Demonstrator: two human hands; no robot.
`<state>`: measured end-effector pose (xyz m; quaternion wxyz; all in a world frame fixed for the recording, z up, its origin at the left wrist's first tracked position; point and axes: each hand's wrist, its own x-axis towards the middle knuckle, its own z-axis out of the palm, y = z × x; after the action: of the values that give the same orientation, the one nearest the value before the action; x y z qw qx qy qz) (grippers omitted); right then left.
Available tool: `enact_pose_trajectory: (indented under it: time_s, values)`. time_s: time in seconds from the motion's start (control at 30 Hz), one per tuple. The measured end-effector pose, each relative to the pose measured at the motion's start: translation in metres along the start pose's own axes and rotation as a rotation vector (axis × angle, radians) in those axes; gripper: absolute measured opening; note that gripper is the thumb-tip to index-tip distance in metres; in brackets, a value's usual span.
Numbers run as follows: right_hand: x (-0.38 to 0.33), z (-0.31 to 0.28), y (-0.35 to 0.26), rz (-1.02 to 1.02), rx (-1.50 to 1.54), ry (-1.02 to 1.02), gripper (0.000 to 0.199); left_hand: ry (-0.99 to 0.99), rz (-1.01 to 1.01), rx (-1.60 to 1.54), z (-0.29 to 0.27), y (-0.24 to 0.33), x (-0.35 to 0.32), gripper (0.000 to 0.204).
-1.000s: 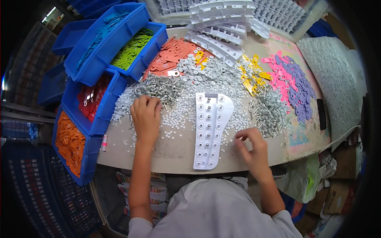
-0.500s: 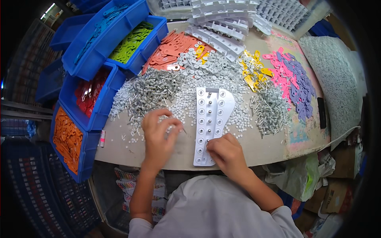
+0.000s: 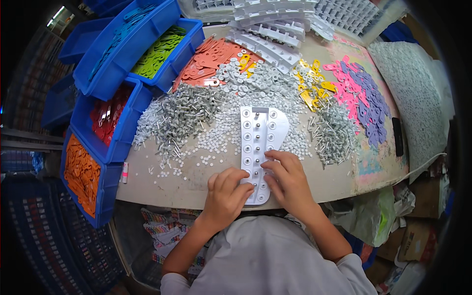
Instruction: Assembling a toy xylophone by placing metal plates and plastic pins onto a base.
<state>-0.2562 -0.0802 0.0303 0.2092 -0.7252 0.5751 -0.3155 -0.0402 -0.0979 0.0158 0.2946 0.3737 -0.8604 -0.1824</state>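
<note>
A long white plastic jig (image 3: 282,126) lies on the worktable, its right side widening into a rounded lobe. Round ringed seats run down both sides, and metal pins stand in the groove between them. At the jig's lower left edge is my left hand (image 3: 227,197), its fingers curled and the thumb tip apart from the index finger beside a pin. My right hand (image 3: 291,183) rests on the lower right side, fingers spread over the seats. No part shows in either hand, though the fingertips cover some of the jig.
Loose metal rivets (image 3: 189,110) and small white plastic discs (image 3: 216,135) spread behind the jig. More rivets (image 3: 334,135) lie right, near yellow, pink and purple tabs (image 3: 372,115). Blue bins (image 3: 115,135) with coloured pieces line the left. White racks (image 3: 265,49) are stacked at the back.
My left hand has come right and nearer, from over the table to the jig's edge. The right hand's pinched fingers have spread and shifted slightly up along the jig.
</note>
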Motion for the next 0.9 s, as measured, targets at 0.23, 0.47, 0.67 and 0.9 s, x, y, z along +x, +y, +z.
enact_pose_trajectory:
  time_s: [0.23,0.47,0.67,0.9]
  values:
    - [0.000,-0.003,0.003,-0.009,-0.029,-0.010,0.026,0.040,0.205,0.168,0.003,0.001,-0.016,0.021]
    - [0.033,-0.013,0.016,-0.010,-0.091,0.173,0.037,-0.054,0.118,-0.057,-0.006,0.004,-0.014,0.021]
    - [0.073,-0.011,0.045,0.012,-0.075,0.062,0.053,0.134,-0.073,-0.077,-0.002,-0.031,0.069,0.024]
    - [0.079,-0.015,0.053,0.015,-0.040,0.026,0.045,-0.048,-0.162,-0.001,0.016,-0.079,0.118,0.025]
